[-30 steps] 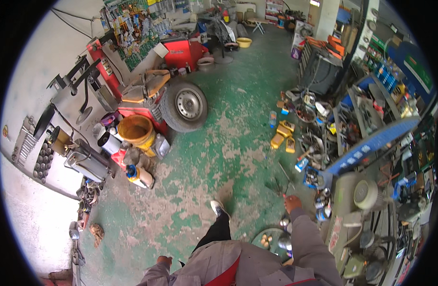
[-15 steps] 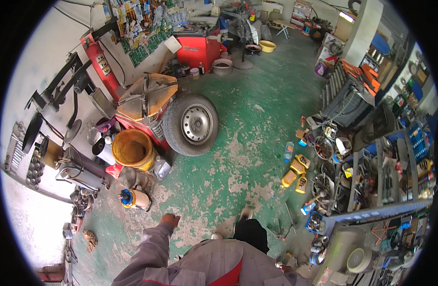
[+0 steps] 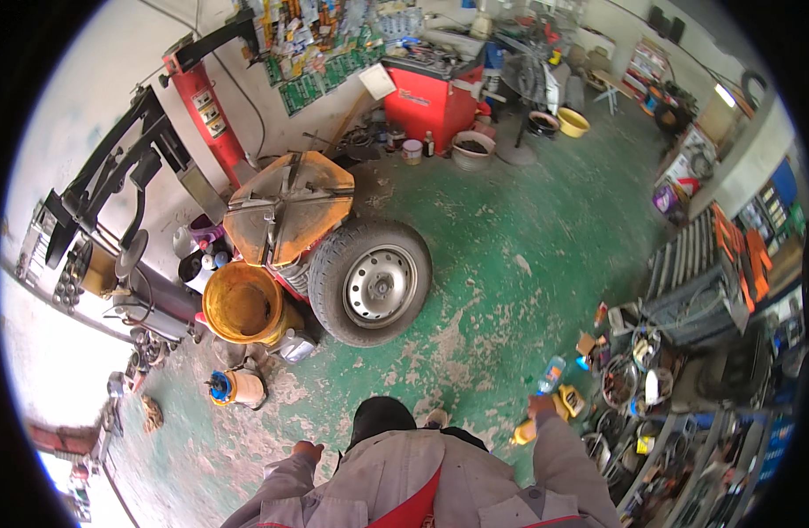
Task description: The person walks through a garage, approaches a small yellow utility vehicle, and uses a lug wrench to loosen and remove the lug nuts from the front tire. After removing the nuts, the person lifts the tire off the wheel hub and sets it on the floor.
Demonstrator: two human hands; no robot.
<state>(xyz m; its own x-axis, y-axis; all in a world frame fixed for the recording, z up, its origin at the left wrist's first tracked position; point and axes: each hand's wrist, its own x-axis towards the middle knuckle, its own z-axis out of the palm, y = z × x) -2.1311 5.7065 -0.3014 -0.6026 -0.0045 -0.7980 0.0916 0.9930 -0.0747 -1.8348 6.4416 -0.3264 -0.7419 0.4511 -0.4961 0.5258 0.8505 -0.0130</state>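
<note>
Here, yellow bottles (image 3: 572,401) lie near the right edge of the green floor (image 3: 545,238), partly behind the right hand (image 3: 541,406), nearer it than the left hand (image 3: 308,451), both hands' fingers too small to read.

Worn green floor (image 3: 545,238), white wall (image 3: 101,104)

The green floor (image 3: 510,264) here is worn grey in patches; a wheel (image 3: 381,286) with a silvery rim stands on it, a stained yellow bucket (image 3: 224,301) and blue-topped container (image 3: 240,387) to its left, and on the right lie yellow bottles (image 3: 573,402) beside a clear bottle (image 3: 551,376)
</note>
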